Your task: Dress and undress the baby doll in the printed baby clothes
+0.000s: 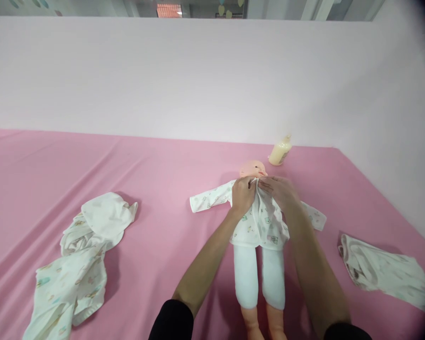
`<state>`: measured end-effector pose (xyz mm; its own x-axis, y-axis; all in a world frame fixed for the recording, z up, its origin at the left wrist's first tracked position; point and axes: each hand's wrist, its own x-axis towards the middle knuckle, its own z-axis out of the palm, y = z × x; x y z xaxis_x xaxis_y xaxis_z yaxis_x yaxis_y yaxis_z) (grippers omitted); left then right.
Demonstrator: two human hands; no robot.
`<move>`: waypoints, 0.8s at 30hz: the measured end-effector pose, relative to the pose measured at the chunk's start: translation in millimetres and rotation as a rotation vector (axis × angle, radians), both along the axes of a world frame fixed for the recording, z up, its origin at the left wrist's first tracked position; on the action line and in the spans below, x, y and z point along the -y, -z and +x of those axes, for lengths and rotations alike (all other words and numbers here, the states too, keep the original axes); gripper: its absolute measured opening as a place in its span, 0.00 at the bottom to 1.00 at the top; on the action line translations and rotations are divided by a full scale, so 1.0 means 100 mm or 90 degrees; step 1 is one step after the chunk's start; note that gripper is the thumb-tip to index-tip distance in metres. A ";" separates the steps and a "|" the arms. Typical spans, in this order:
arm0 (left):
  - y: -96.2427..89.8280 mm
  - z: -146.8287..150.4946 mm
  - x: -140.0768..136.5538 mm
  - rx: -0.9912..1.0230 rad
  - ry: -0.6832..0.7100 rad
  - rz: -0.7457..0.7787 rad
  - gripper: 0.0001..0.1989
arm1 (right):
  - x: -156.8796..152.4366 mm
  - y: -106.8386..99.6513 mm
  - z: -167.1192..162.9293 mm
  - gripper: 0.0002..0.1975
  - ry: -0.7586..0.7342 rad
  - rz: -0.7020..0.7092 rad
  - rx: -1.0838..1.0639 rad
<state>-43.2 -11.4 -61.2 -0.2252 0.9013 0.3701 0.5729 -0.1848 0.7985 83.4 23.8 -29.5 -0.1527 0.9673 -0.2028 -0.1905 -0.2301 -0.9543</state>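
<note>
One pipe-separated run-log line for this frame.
left hand: gripping shirt at neck | right hand: at shirt neck | doll: lying on pink sheet | bottle: beyond doll

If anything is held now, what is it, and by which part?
The left hand holds the printed shirt at its front, near the neckline; the right hand touches there, its grip unclear.

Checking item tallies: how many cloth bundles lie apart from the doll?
2: a crumpled bundle to the person's left and a flatter bundle to their right, either side of the doll, on the pink sheet. Folds may hide further pieces.
</note>
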 end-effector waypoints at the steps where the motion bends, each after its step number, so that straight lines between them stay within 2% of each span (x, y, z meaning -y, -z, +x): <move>1: 0.00 0.01 0.00 -0.012 -0.009 0.002 0.12 | 0.01 -0.01 0.00 0.02 -0.004 0.003 0.011; 4: 0.00 0.02 0.01 -0.056 -0.041 -0.001 0.11 | 0.02 -0.03 0.00 0.04 -0.014 0.037 0.099; 9: 0.02 0.03 0.02 -0.093 -0.062 -0.013 0.11 | 0.05 -0.05 0.04 0.14 -0.045 0.125 0.410; 12: 0.04 0.02 0.01 -0.116 -0.082 -0.042 0.11 | 0.08 -0.05 0.05 0.15 -0.068 0.207 0.550; 18: 0.03 -0.01 -0.03 -0.158 -0.085 -0.085 0.11 | 0.16 -0.09 -0.03 0.17 -0.077 0.252 0.681; 24: 0.03 0.00 0.00 -0.138 -0.076 -0.047 0.10 | 0.15 -0.05 -0.10 0.18 -0.027 0.324 0.763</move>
<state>-43.5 -11.4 -64.4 -0.2540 0.8993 0.3561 0.7470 -0.0515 0.6629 73.0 8.3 -24.2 -0.1658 0.9745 0.1515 0.8341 0.2205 -0.5056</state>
